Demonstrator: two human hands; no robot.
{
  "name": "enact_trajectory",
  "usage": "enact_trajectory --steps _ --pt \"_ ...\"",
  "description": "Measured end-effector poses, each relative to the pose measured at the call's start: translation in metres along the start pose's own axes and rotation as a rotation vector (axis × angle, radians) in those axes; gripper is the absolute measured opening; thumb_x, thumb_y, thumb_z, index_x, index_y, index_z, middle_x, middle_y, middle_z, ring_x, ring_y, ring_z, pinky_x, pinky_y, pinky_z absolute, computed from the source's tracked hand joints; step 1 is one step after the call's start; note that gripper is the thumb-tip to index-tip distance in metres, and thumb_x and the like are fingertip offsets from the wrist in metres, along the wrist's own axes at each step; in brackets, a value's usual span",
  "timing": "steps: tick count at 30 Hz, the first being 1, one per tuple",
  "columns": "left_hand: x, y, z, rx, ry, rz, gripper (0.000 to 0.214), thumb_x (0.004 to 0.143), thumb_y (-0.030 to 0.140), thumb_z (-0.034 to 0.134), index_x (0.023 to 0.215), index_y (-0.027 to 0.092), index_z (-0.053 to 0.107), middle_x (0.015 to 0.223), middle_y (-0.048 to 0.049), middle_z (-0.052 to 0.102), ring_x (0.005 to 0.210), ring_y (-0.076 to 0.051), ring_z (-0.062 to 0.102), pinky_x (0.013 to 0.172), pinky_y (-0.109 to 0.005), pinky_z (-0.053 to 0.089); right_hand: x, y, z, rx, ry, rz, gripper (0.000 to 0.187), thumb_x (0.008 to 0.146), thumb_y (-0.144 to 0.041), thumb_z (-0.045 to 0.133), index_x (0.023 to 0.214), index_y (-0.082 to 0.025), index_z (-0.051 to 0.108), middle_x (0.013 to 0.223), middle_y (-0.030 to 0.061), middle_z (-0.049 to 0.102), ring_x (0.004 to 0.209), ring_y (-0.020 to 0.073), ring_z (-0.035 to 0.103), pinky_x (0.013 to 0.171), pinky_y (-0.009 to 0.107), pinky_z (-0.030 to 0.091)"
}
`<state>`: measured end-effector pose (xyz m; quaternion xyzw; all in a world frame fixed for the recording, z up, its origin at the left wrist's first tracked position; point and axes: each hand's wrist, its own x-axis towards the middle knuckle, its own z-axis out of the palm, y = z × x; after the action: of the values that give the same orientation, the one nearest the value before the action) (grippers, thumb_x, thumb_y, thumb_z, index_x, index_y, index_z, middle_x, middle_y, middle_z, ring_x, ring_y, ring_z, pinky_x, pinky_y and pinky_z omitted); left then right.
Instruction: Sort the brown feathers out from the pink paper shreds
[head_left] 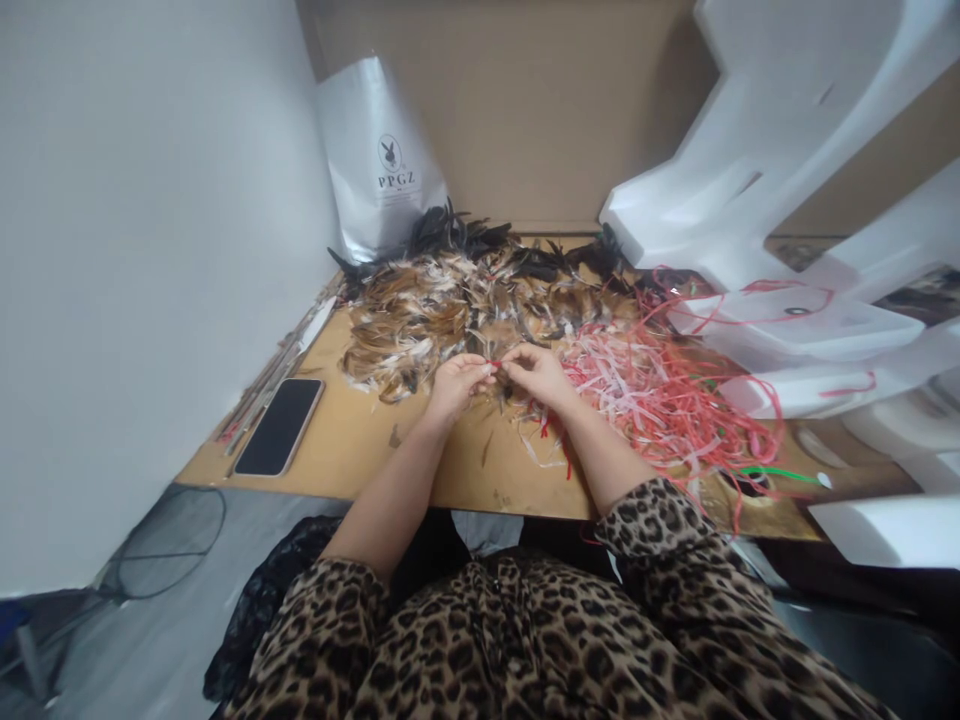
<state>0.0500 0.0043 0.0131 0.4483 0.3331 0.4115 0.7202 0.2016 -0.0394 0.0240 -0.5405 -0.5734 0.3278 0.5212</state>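
Observation:
My left hand (459, 386) and my right hand (538, 376) meet over the front of the table, fingertips pinched close together. Between them runs a short piece of red ribbon (496, 364), and both hands grip it. What else the fingers may hold is too small to make out. Just beyond the hands spreads a wide pile of brown and white feathers (412, 310), with black feathers (465, 235) along its back. Beside my right hand lies a tangled heap of red and pale pink ribbons (660, 390).
A phone (280, 427) lies at the table's left, near some thin sticks (262, 385). A silver bag (382, 160) stands at the back left against the wall. White plastic pieces (795, 320) crowd the right side. A green strip (784, 473) lies near the front right edge.

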Motion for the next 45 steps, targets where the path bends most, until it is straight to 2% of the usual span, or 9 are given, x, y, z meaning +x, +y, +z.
enact_trajectory --steps 4,9,15,22,26,30,35,45 --pt "0.002 -0.002 0.001 0.085 0.035 0.087 0.036 0.054 0.026 0.075 0.082 0.013 0.055 0.065 -0.0004 0.064 0.053 -0.009 0.059 0.047 -0.017 0.04 0.001 -0.006 0.001 0.095 0.024 0.105 0.024 0.066 -0.038 0.063 0.071 -0.015 0.061 0.063 0.0006 0.062 0.056 0.0102 0.052 0.059 0.024 0.043" --pt "0.006 -0.011 -0.001 0.156 0.006 0.125 0.037 0.056 0.028 0.074 0.086 0.014 0.058 0.069 -0.001 0.064 0.058 -0.01 0.06 0.048 -0.018 0.042 -0.001 -0.011 0.006 0.115 0.031 0.2 0.027 0.062 -0.04 0.066 0.069 -0.014 0.062 0.062 0.0014 0.063 0.055 0.0111 0.053 0.055 0.024 0.041" --pt "0.005 -0.012 -0.002 0.219 -0.003 0.104 0.033 0.056 0.032 0.074 0.079 0.014 0.062 0.068 -0.0014 0.064 0.059 -0.009 0.058 0.053 -0.02 0.045 -0.001 -0.009 0.005 0.178 -0.015 0.17 0.022 0.061 -0.033 0.065 0.072 -0.014 0.063 0.062 -0.0003 0.062 0.053 0.0104 0.052 0.054 0.023 0.04" --pt "0.001 -0.005 -0.003 0.193 -0.036 0.082 0.026 0.058 0.031 0.072 0.072 0.015 0.058 0.051 0.0042 0.055 0.038 -0.003 0.04 0.038 -0.016 0.027 -0.001 -0.01 0.003 0.176 -0.031 0.185 0.02 0.059 -0.032 0.066 0.064 -0.013 0.061 0.055 -0.0029 0.056 0.048 0.0068 0.044 0.049 0.021 0.035" --pt "0.002 -0.006 -0.001 0.155 -0.005 0.115 0.029 0.058 0.032 0.072 0.075 0.014 0.056 0.053 0.0014 0.06 0.041 -0.005 0.048 0.041 -0.017 0.033 -0.001 -0.005 0.013 0.319 0.036 0.271 0.021 0.059 -0.032 0.067 0.059 -0.013 0.058 0.048 -0.0031 0.053 0.043 0.0059 0.041 0.046 0.021 0.031" --pt "0.003 -0.008 0.002 0.086 0.017 0.109 0.032 0.056 0.032 0.073 0.076 0.014 0.054 0.061 -0.0006 0.064 0.054 -0.009 0.059 0.051 -0.019 0.042 0.002 0.005 0.021 0.452 0.063 0.311 0.022 0.058 -0.033 0.067 0.057 -0.015 0.057 0.049 -0.0018 0.055 0.043 0.0071 0.044 0.046 0.021 0.034" --pt "0.003 -0.01 0.004 0.041 -0.009 0.071 0.036 0.054 0.03 0.075 0.079 0.014 0.055 0.064 -0.0005 0.064 0.058 -0.009 0.061 0.057 -0.02 0.046 0.001 0.003 0.022 0.438 0.157 0.298 0.026 0.052 -0.034 0.072 0.061 -0.017 0.055 0.054 -0.0022 0.059 0.049 0.0099 0.052 0.053 0.023 0.042" --pt "0.0 -0.007 0.002 0.033 -0.007 0.033 0.034 0.054 0.03 0.075 0.076 0.014 0.054 0.062 -0.0006 0.064 0.058 -0.009 0.061 0.056 -0.019 0.046 0.0 0.001 0.018 0.355 0.113 0.236 0.027 0.056 -0.038 0.07 0.065 -0.017 0.055 0.056 -0.003 0.058 0.05 0.0087 0.049 0.053 0.022 0.04"
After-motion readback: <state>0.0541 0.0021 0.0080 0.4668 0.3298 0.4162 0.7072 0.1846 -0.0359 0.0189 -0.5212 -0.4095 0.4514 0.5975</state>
